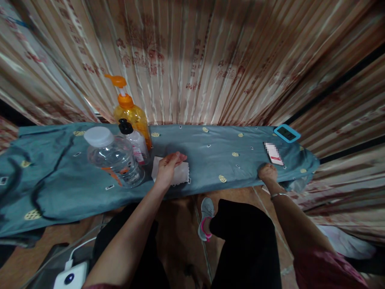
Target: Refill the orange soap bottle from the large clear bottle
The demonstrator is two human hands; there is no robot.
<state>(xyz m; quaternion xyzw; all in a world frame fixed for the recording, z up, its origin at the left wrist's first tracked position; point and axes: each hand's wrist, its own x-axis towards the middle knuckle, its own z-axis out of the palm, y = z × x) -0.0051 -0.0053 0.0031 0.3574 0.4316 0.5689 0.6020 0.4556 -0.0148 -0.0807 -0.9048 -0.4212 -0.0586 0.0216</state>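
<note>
My left hand (170, 167) is over a small white cloth (180, 176) with a scalloped edge, its fingers stretched out to the right and held together. The cloth lies flat near the front edge of the table, partly hidden by that hand. Just left of it stand a small clear bottle with a black cap (138, 147) and a large clear plastic jar with a white lid (116, 160). Curled into a fist, my right hand (267, 172) rests at the front edge on the right; nothing shows in it. A phone (274, 153), partly blurred out, lies just beyond.
An orange pump bottle (132, 114) stands behind the small bottle. A blue-framed digital timer (287, 133) lies at the far right of the cloth-covered table (207, 152). Patterned curtains (186, 60) hang behind. A white power bank (72, 277) with a cable is at lower left.
</note>
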